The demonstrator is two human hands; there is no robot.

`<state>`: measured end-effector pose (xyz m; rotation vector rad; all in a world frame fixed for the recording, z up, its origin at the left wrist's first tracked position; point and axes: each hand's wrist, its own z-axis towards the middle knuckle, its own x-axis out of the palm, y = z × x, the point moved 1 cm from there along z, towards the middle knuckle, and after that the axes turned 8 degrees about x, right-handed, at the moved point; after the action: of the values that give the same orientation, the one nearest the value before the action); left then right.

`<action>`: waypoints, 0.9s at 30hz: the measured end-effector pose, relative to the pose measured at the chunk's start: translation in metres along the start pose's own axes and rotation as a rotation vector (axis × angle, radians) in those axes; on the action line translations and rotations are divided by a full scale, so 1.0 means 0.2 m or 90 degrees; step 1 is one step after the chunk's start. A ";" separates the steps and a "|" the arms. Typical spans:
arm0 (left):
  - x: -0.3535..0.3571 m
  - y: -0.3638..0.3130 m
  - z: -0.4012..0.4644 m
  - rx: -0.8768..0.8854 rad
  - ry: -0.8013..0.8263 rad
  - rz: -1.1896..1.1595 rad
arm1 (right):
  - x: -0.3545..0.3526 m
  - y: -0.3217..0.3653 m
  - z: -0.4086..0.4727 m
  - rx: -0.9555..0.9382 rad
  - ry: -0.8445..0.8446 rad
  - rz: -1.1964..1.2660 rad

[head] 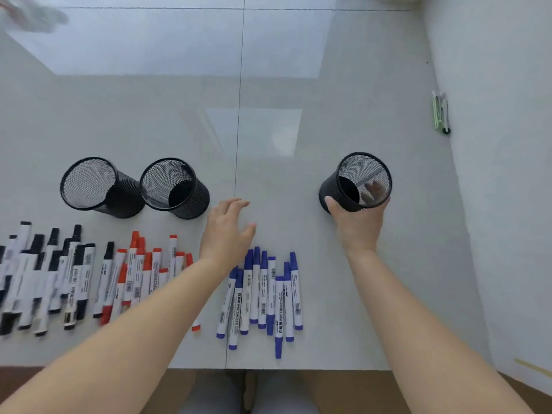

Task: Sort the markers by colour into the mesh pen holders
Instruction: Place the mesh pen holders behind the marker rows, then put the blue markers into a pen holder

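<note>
While the right hand (357, 224) gripped the near wall of a black mesh pen holder (355, 182), fingers curled round its far side and showing through the mesh, the left hand (227, 231) hovered over bare tabletop (283, 138) with its fingers spread and nothing in it. That holder stood well to the right, its mouth tipped slightly toward the camera and empty as far as could be seen. Two more mesh holders stood side by side on the left, the left holder (100, 188) touching or nearly touching the middle holder (174, 188), both leaning the same way and both beyond the left hand's reach to its left.

Three groups of markers lay along the near edge of the table. The blue markers (263, 294) lay between the two forearms, just behind the left hand and nearer the body than the gripped holder. Their long axes ran roughly front to back, most with caps pointing away from the person, and a few slanted and overlapping. The red markers (140, 276) lay left of the left forearm, partly hidden beneath it, aligned the same way. The black markers (44, 279) lay farthest left, tilted a little and crowded together. A small green object (440, 112) lay at the far right edge.
</note>
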<state>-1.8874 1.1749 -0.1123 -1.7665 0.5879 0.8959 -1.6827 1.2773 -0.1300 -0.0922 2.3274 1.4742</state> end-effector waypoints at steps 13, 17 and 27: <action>-0.33 0.43 -0.39 -0.040 -0.078 -0.036 | 0.60 0.04 -0.41 -0.075 0.148 -0.162; -0.35 0.48 -0.44 -0.036 -0.066 -0.048 | 0.63 0.04 -0.43 -0.081 0.137 -0.179; -0.18 0.32 -0.49 -0.012 0.063 -0.145 | 0.23 -0.07 -0.57 -0.100 0.069 -0.419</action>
<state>-1.9270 1.0605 -0.1003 -1.8590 0.4313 0.6619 -1.7540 1.1774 -0.1145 -0.9038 1.9595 1.3112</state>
